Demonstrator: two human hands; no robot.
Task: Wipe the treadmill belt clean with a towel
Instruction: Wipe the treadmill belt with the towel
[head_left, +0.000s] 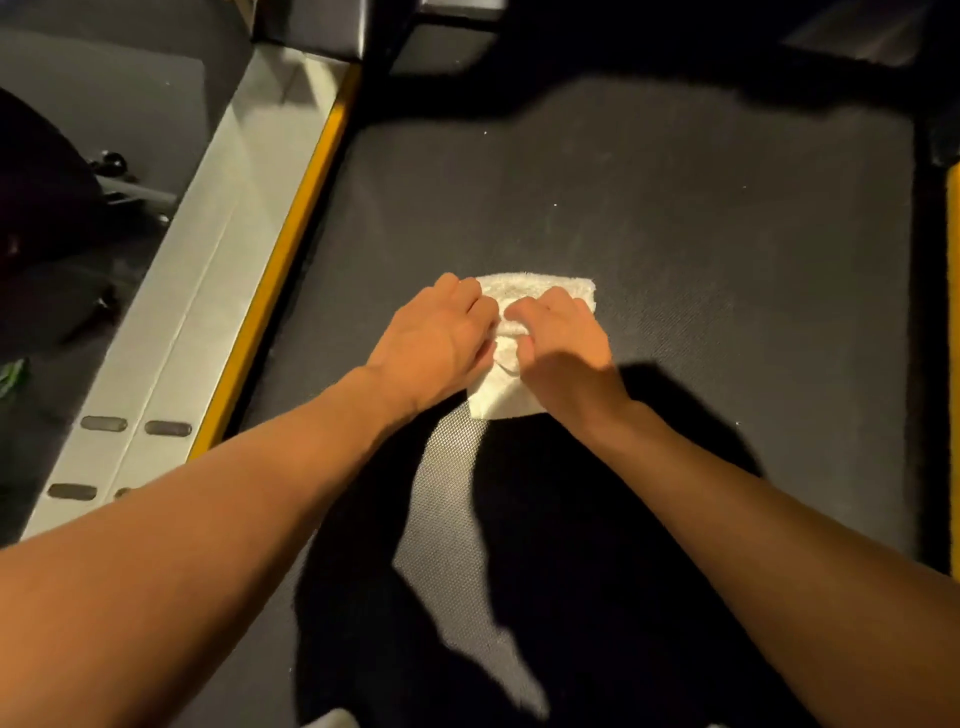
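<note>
– Towel (524, 293) first: where does it lie?
– Flat on the belt (701, 223), near the middle of the view, folded small and white. Its far edge shows at 12 o'clock of the hands, and its near corner at 6 o'clock, between the wrists.
– And the hands?
– Both are on it. The left hand (441, 343) covers its 9 o'clock side, fingers bent down onto the cloth. The right hand (563, 345) sits on the 3 o'clock side, fingers curled. A ridge of cloth is bunched up between the two.
– So each holds the towel?
– Yes, each grips it; neither is spread wide.
– What lies round about?
– A yellow strip (291, 249) runs along the belt's edge at 9 o'clock. A grey rail (208, 291) lies just beyond it, with dark oval slots (168, 428). A second strip (953, 364) shows at 3 o'clock, at the edge of view. White specks (555, 206) dot the belt at 12 o'clock, and a dark shadow (571, 519) falls on it at 6 o'clock.
</note>
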